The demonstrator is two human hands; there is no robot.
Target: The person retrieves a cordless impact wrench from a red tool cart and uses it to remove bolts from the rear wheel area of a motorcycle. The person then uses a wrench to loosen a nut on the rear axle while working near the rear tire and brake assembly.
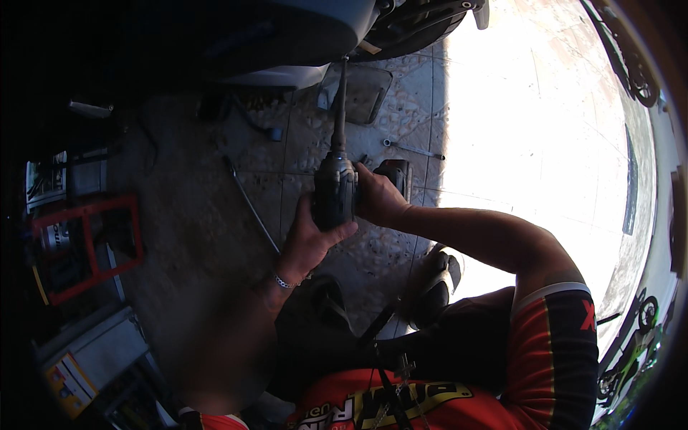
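My left hand (319,233) wraps around the rear of a dark cordless impact driver (335,186), its thumb along the housing. My right hand (380,197) grips the driver's handle beside a battery (400,175). A long extension (340,107) runs from the driver up to the underside edge of a dark vehicle body (301,29), touching at a small fitting. A tire (423,39) shows behind that body. A wrench (413,149) lies on the tiles right of the tool. A long metal bar (247,197) lies to its left.
A flat translucent piece (365,93) lies beneath the vehicle. A red frame (93,272) and stacked cases (100,330) stand at left. My feet (437,283) are below. Sunlit tiled floor (516,129) spans the right, with two-wheelers (627,351) along the far edge.
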